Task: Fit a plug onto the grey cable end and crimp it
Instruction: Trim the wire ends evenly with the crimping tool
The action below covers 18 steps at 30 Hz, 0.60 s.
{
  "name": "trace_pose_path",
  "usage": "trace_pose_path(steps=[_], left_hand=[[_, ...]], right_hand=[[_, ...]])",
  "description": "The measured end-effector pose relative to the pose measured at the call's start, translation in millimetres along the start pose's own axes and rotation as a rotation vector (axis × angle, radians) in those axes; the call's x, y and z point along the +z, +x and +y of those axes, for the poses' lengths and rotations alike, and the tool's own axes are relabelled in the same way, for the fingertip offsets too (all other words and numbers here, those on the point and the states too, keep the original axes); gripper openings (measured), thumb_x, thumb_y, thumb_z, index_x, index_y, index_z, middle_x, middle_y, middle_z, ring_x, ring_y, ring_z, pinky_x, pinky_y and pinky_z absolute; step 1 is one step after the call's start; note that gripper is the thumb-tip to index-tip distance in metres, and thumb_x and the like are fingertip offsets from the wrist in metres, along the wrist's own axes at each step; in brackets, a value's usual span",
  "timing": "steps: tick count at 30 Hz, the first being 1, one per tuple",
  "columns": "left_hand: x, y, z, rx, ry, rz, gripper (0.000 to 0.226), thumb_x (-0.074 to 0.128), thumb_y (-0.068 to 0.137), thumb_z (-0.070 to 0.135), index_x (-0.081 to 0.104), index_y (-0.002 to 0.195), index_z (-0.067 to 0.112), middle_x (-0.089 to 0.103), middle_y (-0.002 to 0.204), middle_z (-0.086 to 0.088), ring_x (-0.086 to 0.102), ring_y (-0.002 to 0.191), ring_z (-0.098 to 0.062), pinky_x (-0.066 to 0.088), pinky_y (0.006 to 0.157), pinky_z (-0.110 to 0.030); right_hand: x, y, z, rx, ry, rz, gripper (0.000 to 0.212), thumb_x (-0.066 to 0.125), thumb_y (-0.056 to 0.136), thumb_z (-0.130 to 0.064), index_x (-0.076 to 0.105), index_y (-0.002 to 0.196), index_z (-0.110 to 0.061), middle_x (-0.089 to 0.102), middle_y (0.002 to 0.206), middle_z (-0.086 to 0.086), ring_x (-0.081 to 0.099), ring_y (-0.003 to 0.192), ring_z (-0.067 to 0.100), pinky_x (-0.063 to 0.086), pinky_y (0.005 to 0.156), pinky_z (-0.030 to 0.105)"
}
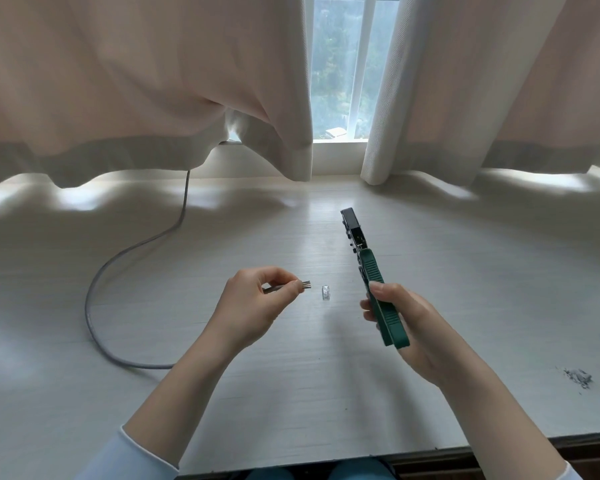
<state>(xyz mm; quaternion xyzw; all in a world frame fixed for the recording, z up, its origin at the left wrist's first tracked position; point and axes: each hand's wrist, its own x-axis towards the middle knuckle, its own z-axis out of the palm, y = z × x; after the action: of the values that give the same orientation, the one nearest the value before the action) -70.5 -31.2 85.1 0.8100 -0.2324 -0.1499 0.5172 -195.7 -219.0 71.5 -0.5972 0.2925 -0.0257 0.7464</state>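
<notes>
- Grey cable (125, 258) trails far to the left of the plug, looping over the table (291, 393) from under the curtain and back round toward the person.
- Left hand (253, 306), just left of the plug, pinches the cable end (305, 285) between thumb and fingers; the bared wire tips stick out flat and point rightward, straight at the plug.
- Plug (325, 292), small and clear, lies loose on the table between the two hands, near the wire tips but not touching them; which way its open mouth faces is too small to tell.
- The cable end's long axis runs left to right, roughly in line with the plug, so the coming move looks like a short meeting of the two; the left hand is the nearer one, but it is occupied.
- Right hand (406, 323), right of the plug, is wrapped round the green handles of the crimping tool (368, 268), whose black head points away toward the window; it would likely have to put the tool down to lift the plug.
- Grey scraps (578, 377) lie far right of the plug, near the table edge.
- No brand, label or writing can be read anywhere.
</notes>
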Motion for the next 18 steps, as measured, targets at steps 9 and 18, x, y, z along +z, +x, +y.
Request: trace_pose_path(steps=[9,18], left_hand=[[0.0,0.4,0.2,0.000,-0.008,0.005,0.013,0.069,0.085,0.025,0.074,0.075,0.017,0.049,0.041,0.019,0.035,0.035,-0.004,0.024,0.038,-0.009],[1.0,1.1,2.2,-0.001,-0.008,-0.003,0.013,0.070,0.084,0.026,0.074,0.075,0.018,0.052,0.044,0.019,0.036,0.037,-0.002,0.026,0.039,-0.009]], right_hand=[[7.2,-7.6,-5.6,0.067,0.168,-0.196,0.063,0.066,0.072,-0.047,0.056,0.116,-0.004,0.065,0.102,0.016,0.067,0.097,0.028,0.051,0.094,0.048],[8.3,-10.1,-11.8,0.071,0.096,-0.233,0.051,0.064,0.072,-0.036,0.055,0.114,-0.009,0.063,0.109,0.019,0.065,0.093,0.027,0.052,0.090,0.059]])
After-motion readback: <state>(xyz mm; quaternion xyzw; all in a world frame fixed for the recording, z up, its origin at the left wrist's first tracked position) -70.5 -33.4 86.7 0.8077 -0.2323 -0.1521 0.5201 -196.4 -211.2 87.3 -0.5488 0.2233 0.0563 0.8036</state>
